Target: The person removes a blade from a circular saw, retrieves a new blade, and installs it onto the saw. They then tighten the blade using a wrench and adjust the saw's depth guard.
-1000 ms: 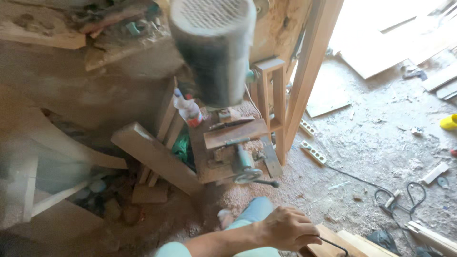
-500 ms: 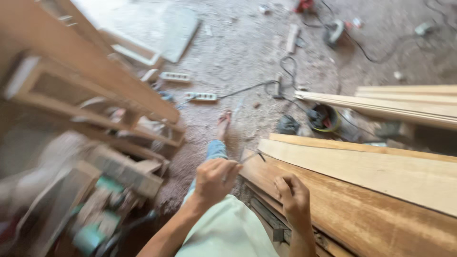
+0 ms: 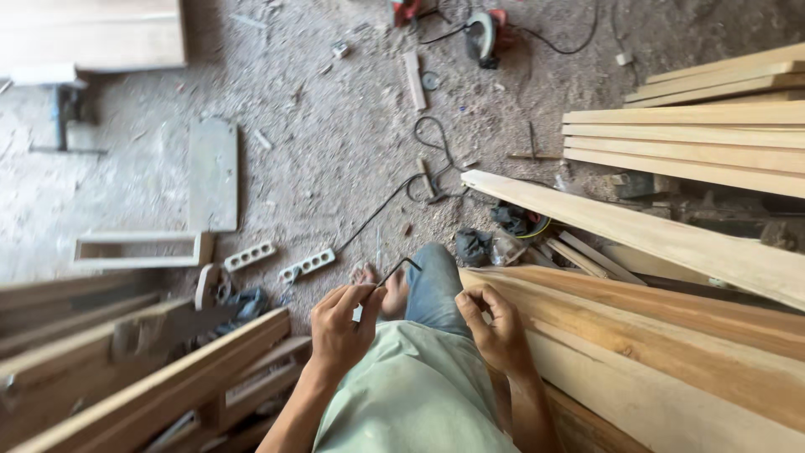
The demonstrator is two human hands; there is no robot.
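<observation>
The left hand (image 3: pixel 340 323) pinches a thin, dark, L-shaped metal hex key (image 3: pixel 396 270) between thumb and forefinger, the fingers (image 3: pixel 366 295) closed on the lower end of its long leg. The right hand (image 3: pixel 495 327) is loosely curled and holds nothing that I can make out; it hovers just beside the edge of the pale, long wooden plank (image 3: pixel 637 335).

The key looks light, rigid and smooth, so likely to slip in a pinch; the long leg seems the surest place to hold it. That leg rises up and to the right from the fingers, and the short leg bends right at the far tip.

Beyond the fingers lie a bare foot (image 3: pixel 379 281), white perforated strips (image 3: pixel 307 266) and a black cable (image 3: pixel 377 210) on the dusty floor (image 3: pixel 319 143).
</observation>
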